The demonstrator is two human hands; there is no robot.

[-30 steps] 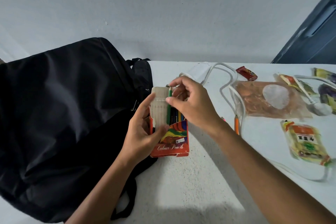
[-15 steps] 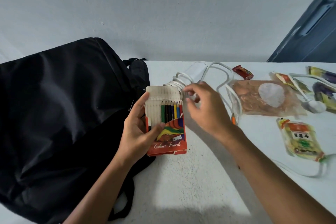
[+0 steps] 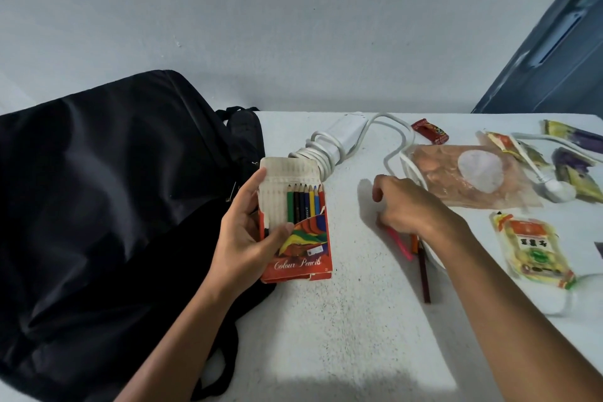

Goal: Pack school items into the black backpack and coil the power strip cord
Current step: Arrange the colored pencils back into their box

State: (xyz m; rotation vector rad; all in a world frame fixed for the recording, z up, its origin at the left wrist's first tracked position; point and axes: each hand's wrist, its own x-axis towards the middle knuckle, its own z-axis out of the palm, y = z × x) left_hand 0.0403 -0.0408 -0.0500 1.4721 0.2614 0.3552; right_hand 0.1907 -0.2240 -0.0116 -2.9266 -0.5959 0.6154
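The black backpack [image 3: 98, 206] lies on its side across the left of the white table [image 3: 342, 336]. My left hand [image 3: 241, 238] holds an open red colour pencil box [image 3: 300, 258] upright beside it, with several pencils standing in it. My right hand [image 3: 408, 206] is palm-down on loose pencils on the table: a pink pencil [image 3: 399, 245], an orange pencil [image 3: 414, 243] and a dark red pencil [image 3: 424, 274]. Its fingertips curl over their upper ends. The white power strip [image 3: 346, 130] lies behind the box with its cord [image 3: 321, 153] partly wound round it; the rest trails right to the plug [image 3: 554, 189].
A clear bag of brownish snacks [image 3: 466, 176], a yellow-orange snack packet [image 3: 532, 248], a red candy wrapper [image 3: 429, 130] and purple packets [image 3: 574, 170] lie on the right. A wall stands behind the table and a dark blue door [image 3: 554, 42] at the far right.
My right hand left the pencil box, where it had slid a green pencil in, and moved right and down onto the loose pencils. The left hand kept holding the box.
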